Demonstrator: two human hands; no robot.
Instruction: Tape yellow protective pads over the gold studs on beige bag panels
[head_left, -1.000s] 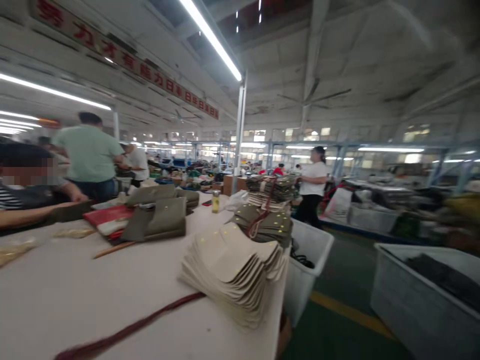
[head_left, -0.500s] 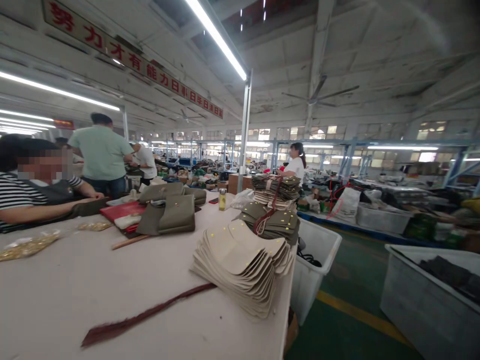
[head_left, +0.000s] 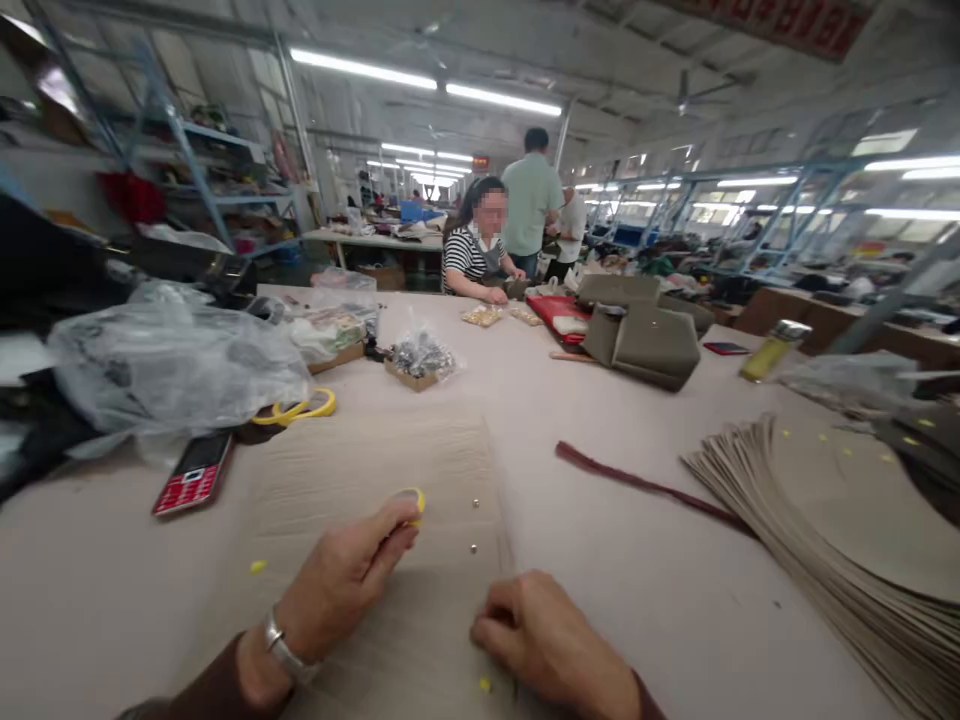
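Observation:
A beige panel [head_left: 375,450] lies flat on the table under both hands, slightly wrinkled. Two small metal studs [head_left: 474,548] sit near its right edge, and yellow dots mark its left side and lower right. My left hand [head_left: 337,575], with a metal bracelet at the wrist, is closed above the panel's middle. Its thumb and fingers pinch a small yellow ring-shaped piece [head_left: 418,503]. At the panel's right edge, my right hand [head_left: 551,635] has its fingers curled and thumb pressed in; whatever it may hold is hidden.
Left are a red phone [head_left: 196,475], yellow-handled scissors [head_left: 300,408] and plastic bags [head_left: 187,350]. Ahead stands a small box of metal parts [head_left: 420,360]. A dark red strip [head_left: 652,485] and a stack of beige panels [head_left: 847,520] lie right. A co-worker [head_left: 480,250] sits across the table.
My view has swung left and down. Both hands and the flat beige panel have come into sight, while the stacked panels have shifted to the right edge.

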